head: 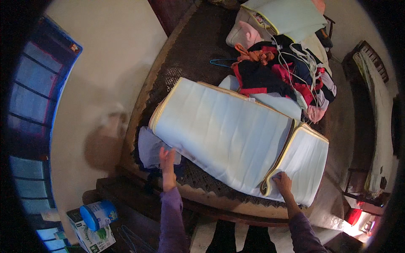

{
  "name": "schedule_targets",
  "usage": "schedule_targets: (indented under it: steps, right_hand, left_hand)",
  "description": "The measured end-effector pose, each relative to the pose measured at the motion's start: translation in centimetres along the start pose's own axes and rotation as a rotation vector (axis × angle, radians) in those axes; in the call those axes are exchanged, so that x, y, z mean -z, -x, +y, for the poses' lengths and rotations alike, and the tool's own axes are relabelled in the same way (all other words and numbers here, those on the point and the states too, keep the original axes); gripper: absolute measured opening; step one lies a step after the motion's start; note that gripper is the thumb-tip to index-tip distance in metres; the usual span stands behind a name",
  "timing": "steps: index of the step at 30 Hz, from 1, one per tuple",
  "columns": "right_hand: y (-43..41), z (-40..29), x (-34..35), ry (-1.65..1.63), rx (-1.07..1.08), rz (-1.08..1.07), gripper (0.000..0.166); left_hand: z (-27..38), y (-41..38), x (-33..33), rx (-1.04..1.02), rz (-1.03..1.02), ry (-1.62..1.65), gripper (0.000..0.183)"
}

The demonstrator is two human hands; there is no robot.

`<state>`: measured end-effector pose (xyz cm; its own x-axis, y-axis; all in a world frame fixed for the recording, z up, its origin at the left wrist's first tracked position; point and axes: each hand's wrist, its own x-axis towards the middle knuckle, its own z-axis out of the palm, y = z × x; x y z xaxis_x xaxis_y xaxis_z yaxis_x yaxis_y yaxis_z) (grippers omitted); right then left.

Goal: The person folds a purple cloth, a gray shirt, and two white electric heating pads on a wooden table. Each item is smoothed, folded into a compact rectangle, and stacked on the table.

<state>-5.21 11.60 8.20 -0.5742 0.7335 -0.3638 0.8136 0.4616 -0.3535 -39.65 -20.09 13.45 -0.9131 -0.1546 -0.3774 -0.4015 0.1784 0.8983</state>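
A pale blue-white quilted pad with yellow edging [218, 126] lies folded in layers across the bed. Its right end forms a separate folded part [307, 161], lying against the larger part. My right hand [282, 182] is on the near edge of that right part, fingers bent at the yellow binding; whether they grip it is hidden. My left hand [167, 159] is raised with fingers apart near the pad's lower left edge, holding nothing. Beside it a light grey-lilac folded cloth [150, 148] lies at the bed's left edge, partly under the pad.
Behind the pad are heaped dark and red clothes [262, 76], a white cable [288, 68], a blue hanger [221, 62] and another folded pad [294, 19]. A blue tub [98, 215] sits on a printed carton [91, 234] at lower left. The bed's wooden edge [234, 213] runs before me.
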Motion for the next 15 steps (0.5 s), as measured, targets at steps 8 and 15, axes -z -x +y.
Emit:
schedule_targets:
  steps: [8, 15]
  right_hand:
    - [-0.8, 0.9, -1.1, 0.014, -0.063, -0.047, 0.032]
    - [-0.9, 0.5, -2.4, -0.008, -0.016, -0.004, 0.034]
  left_hand:
    - [1.9, -3.0, -4.0, -0.489, -0.514, -0.302, 0.019]
    - [-10.3, -12.8, -10.5, -0.684, -0.285, -0.634, 0.020]
